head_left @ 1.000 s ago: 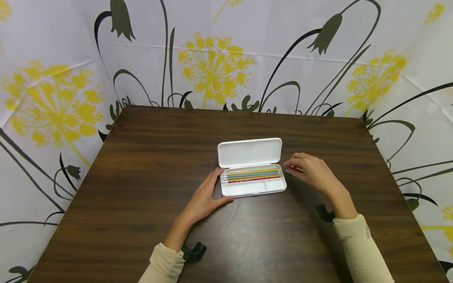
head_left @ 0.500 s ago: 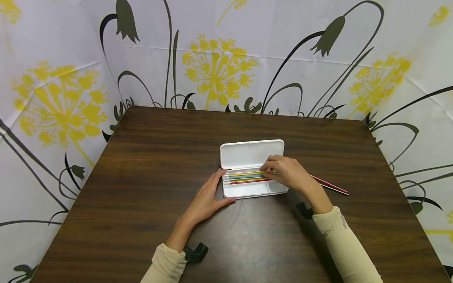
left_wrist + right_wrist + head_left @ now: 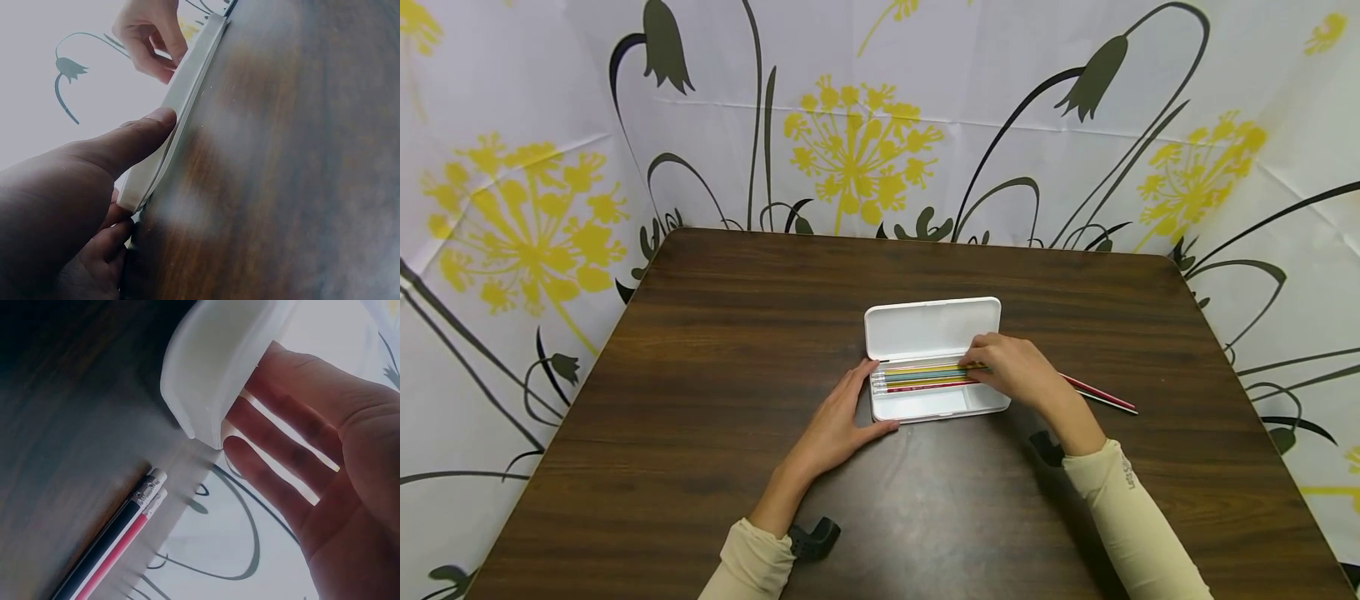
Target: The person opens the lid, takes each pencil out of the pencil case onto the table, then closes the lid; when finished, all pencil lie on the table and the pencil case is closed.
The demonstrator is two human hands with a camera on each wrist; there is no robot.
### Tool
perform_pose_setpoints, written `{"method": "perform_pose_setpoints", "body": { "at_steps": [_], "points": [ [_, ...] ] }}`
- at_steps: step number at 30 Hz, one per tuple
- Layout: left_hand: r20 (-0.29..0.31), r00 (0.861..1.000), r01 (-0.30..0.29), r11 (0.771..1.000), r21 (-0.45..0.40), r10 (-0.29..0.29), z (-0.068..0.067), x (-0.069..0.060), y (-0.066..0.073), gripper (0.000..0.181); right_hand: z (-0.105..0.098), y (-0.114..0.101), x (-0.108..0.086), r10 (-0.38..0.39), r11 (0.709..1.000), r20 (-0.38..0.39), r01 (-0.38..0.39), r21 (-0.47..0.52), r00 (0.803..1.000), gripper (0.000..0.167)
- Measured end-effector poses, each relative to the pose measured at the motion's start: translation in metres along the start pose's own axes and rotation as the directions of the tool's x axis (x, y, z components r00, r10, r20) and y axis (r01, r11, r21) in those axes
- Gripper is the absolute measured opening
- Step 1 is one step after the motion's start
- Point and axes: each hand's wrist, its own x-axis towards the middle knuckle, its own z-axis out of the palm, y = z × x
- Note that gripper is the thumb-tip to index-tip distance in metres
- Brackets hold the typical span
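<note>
A white pencil case [image 3: 925, 403] lies with its lid raised; several pencils [image 3: 925, 375] lie side by side in its rear part. The left hand [image 3: 823, 425] grips the case's left end, its thumb along the front wall [image 3: 187, 81] in the left wrist view. Inside the case, the right hand [image 3: 1015, 367] has bent fingers at the pencils' right ends. Its fingertips are partly hidden behind the case wall [image 3: 206, 362] in the right wrist view, so a pinch cannot be made out. Red and dark pencils [image 3: 1105, 394] lie on the table beside the right wrist.
The brown wooden table [image 3: 737, 333] reaches back to a white cloth [image 3: 985, 50] with yellow and grey flower prints. A shallow front compartment and a small one at its right are in the case. Dark devices [image 3: 815, 538] are on both wrists.
The right hand has moved left from beside the case into it, having let go of a red pencil. The pencils on the table have come into view. The left hand stays at the case.
</note>
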Motion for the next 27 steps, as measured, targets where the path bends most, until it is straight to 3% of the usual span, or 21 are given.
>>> {"method": "perform_pose_setpoints", "body": {
  "at_steps": [7, 20, 27],
  "points": [
    [0.008, 1.000, 0.007, 1.000, -0.010, -0.006, 0.000, -0.001, 0.000, 0.095, 0.000, -0.002, 0.000, -0.013, 1.000, -0.015, 0.012, -0.026, 1.000, 0.019],
    [0.013, 1.000, 0.018, 1.000, -0.019, -0.018, 0.000, -0.001, 0.000, 0.094, 0.009, -0.004, -0.002, -0.137, 0.979, -0.101, 0.119, -0.163, 0.985, 0.013],
    [0.011, 1.000, 0.017, 1.000, -0.018, -0.017, 0.000, -0.001, 0.000, 0.095, 0.008, -0.004, -0.004, -0.151, 0.978, -0.148, 0.126, -0.163, 0.977, 0.013]
  ]
}}
